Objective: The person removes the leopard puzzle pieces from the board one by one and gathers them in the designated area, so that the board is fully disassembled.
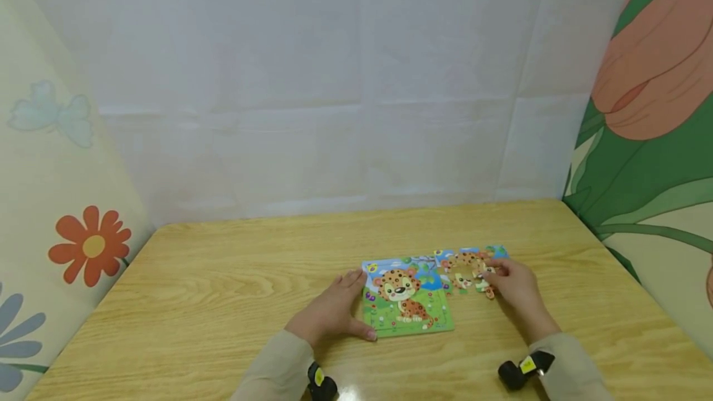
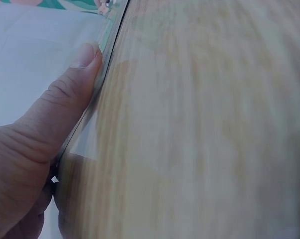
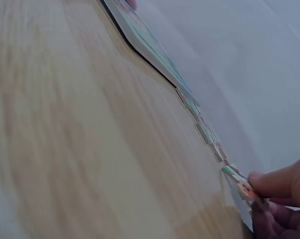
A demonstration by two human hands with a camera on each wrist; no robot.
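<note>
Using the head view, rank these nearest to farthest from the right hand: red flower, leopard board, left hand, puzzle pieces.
1. Puzzle pieces, touching the right hand.
2. Leopard board, left of the pieces.
3. Left hand, at the board's left edge.
4. Red flower, on the left wall.

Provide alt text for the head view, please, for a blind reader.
A person's left hand touches the left edge of a leopard picture board on a wood-grained table; the right hand pinches a piece of the incomplete leopard puzzle beside it.
</note>
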